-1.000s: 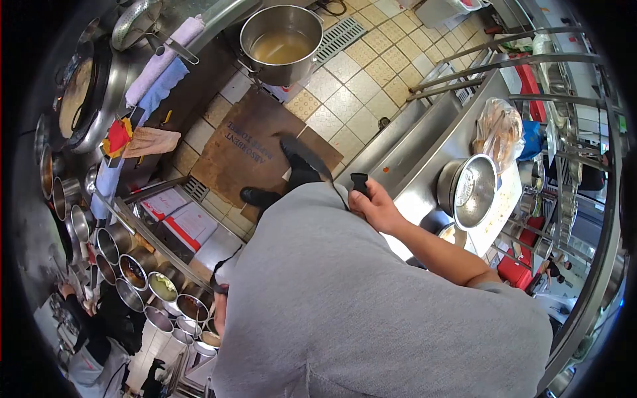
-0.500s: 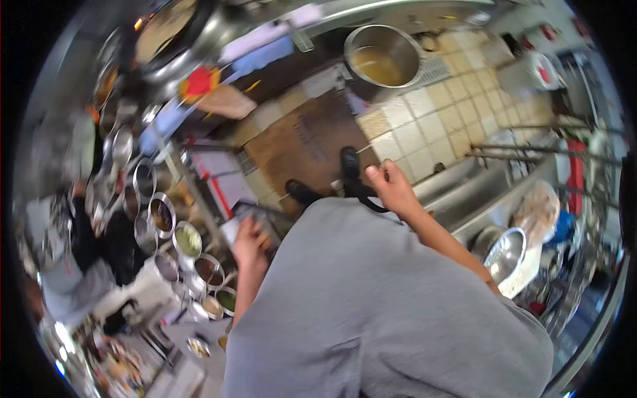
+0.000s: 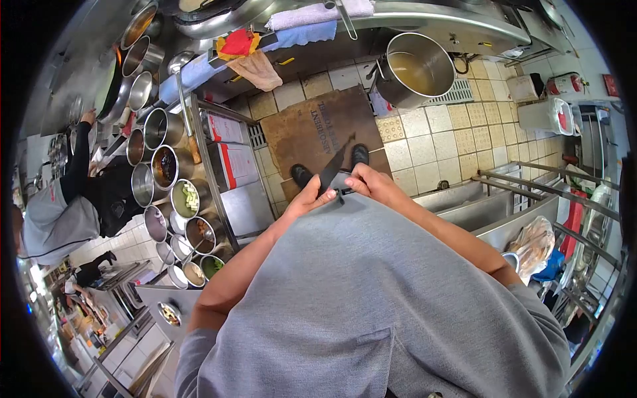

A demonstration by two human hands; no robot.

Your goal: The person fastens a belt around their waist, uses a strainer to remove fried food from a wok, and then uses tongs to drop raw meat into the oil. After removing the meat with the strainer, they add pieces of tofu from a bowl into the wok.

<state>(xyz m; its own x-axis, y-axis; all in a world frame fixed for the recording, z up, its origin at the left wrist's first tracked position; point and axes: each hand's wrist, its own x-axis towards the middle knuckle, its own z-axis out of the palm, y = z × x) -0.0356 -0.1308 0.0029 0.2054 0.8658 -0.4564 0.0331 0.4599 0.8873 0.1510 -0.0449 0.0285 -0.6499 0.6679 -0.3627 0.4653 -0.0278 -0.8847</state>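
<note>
Both hands meet at the front of my waist, over the grey shirt. My left hand is closed around a black strap, whose loose end sticks up past the shirt hem. Beside it, my right hand pinches at the hem, where a short dark piece of the strap shows between the two thumbs. The fingertips of the right hand are partly hidden, so what they grip is hard to make out.
A large steel pot of yellowish liquid stands ahead. Metal food containers fill the left counter. A co-worker reaches over pans at the left. Sinks lie to the right. Cardboard covers the floor tiles underfoot.
My left hand has come in from the left to the waist and now holds the strap. The right hand has moved slightly left. The view has turned, and the co-worker shows more clearly.
</note>
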